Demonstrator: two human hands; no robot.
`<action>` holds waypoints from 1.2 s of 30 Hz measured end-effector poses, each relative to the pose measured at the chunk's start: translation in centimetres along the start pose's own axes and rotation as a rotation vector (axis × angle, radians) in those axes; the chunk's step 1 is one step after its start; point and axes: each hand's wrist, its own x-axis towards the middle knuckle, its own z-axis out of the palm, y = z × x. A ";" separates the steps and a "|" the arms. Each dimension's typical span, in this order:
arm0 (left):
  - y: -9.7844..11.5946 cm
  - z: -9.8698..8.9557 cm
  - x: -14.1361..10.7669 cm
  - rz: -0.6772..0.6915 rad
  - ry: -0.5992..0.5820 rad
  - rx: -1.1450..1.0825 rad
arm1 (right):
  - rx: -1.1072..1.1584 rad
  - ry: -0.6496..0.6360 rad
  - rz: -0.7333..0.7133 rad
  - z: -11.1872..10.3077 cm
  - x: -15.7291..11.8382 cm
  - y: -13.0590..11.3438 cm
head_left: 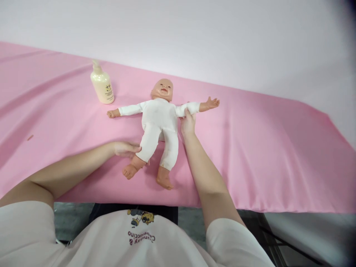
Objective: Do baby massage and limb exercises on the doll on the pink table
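On the pink cloth (256, 155), doll (160, 115) time
My right hand (189, 123)'s curled round its arm, my left hand (124, 148)'s kinda loosely wrapped around a leg.

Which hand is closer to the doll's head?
Right. The right hand holds the doll's outstretched arm, just beside its head; the left hand is farther away, down at one leg.

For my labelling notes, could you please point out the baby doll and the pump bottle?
Baby doll (160, 116): head view, on its white torso.
Pump bottle (102, 86): head view, on its cream-coloured body.
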 end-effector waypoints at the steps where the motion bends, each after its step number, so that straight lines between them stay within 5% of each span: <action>1: 0.1 0.0 -0.1 -0.030 -0.040 0.021 | 0.047 0.034 0.034 -0.2 0.2 0.1; 7: 0.9 0.3 -0.2 -0.089 -0.157 0.135 | 0.197 0.234 0.289 -1.7 2.2 1.5; 12: 1.4 0.5 -0.2 -0.168 -0.196 0.183 | 0.138 0.201 0.301 -2.6 3.2 2.5; 25: 0.6 0.4 0.2 0.070 0.065 -0.016 | -0.491 -0.204 -0.312 -0.6 0.1 1.0; 32: 0.4 -0.4 0.5 0.136 0.241 -0.158 | -1.060 -0.697 -0.611 0.7 -1.4 -1.5; 36: 0.4 -0.3 0.6 0.126 0.273 -0.184 | -1.122 -0.713 -0.651 0.9 -1.7 -2.0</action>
